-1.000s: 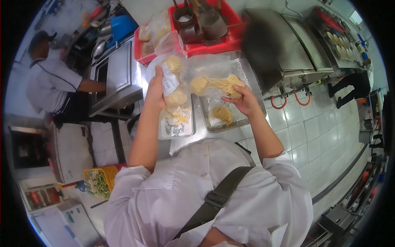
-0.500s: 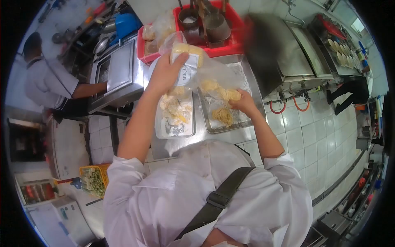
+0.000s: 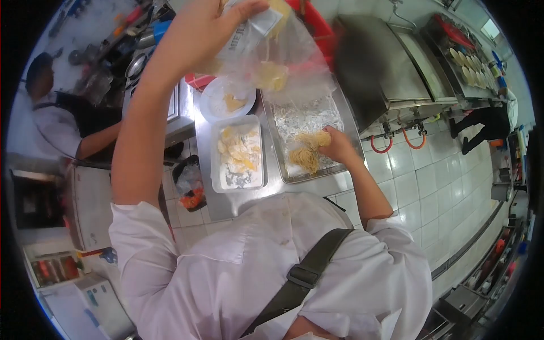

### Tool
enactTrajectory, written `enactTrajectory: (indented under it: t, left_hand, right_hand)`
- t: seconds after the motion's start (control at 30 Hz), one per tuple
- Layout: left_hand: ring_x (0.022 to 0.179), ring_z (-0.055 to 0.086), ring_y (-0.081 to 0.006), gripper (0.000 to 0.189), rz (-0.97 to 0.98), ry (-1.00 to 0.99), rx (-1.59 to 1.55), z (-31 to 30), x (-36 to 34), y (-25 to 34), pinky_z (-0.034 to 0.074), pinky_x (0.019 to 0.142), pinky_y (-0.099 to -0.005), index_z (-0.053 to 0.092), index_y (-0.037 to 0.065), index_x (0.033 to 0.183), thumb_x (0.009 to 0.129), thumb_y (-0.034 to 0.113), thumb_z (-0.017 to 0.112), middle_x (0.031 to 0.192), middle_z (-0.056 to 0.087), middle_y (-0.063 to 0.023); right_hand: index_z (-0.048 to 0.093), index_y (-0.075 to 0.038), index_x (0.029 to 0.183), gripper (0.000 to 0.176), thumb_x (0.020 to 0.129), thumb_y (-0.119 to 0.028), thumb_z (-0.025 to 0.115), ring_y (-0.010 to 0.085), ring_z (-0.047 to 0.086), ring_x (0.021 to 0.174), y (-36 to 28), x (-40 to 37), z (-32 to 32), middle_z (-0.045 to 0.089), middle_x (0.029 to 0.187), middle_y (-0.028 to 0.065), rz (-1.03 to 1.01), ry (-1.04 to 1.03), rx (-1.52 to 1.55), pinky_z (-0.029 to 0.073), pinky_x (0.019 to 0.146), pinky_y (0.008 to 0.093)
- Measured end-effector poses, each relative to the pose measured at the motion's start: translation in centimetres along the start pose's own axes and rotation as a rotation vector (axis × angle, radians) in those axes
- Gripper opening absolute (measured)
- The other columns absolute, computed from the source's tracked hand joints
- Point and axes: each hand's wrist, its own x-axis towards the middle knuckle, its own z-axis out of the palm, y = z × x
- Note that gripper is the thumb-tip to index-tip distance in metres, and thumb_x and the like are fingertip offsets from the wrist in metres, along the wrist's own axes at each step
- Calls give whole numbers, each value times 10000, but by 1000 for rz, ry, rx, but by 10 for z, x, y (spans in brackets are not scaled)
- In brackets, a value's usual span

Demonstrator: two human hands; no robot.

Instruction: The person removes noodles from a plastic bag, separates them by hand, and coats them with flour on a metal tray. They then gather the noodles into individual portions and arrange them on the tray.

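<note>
My left hand (image 3: 229,20) is raised high at the top of the view, closed on a clear plastic noodle bag (image 3: 294,51) with a printed label. Some yellow noodles show inside the bag, which hangs over the metal tray (image 3: 352,133). Lower down, my right hand (image 3: 338,146) grips a bundle of yellow noodles (image 3: 314,140) above the tray. More noodles (image 3: 305,160) lie right beside it on the tray's floury surface. Left of the tray sits a white container (image 3: 215,175) of floured pieces (image 3: 241,148), with a white plate (image 3: 211,101) behind it.
A red crate (image 3: 323,42) stands behind the tray, partly hidden by the bag. On the left, a person (image 3: 62,122) in white works at a metal counter. Another person (image 3: 490,127) stands far right. A black tub (image 3: 190,184) sits below the table's left edge.
My left hand has lifted the bag up and away from me. My right hand has stayed over the tray, its noodles now clear of the bag. The plate has come into fuller view.
</note>
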Motion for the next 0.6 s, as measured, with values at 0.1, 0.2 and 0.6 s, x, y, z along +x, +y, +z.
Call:
enactTrajectory:
  t: [0.1,0.2,0.6]
  left_hand:
    - [844,701,-285,421,0,-13,130,2,2,15,533,758,-367,626,4,1225,914,280,694,927,728,-164]
    - [801,672,-238,307,68,85,241,39,2,-11,527,740,-335,646,-18,1087,909,230,682,939,711,-145]
    - [927,638,-428,573,-70,-269,205,125,-39,-76,492,806,-479,541,-65,988,885,481,680,958,640,-283]
  right_hand:
    - [586,-5,1089,449,695,-104,778,330,682,907,6,-6,-2,691,953,185,-38,28,38,528,797,389]
    - [598,-28,1121,461,691,-94,753,398,658,942,0,-11,-22,681,967,226,52,-45,58,522,814,427]
    - [636,-56,1070,404,692,-126,761,379,626,988,-1,-51,-44,668,971,190,-173,248,-658,501,844,441]
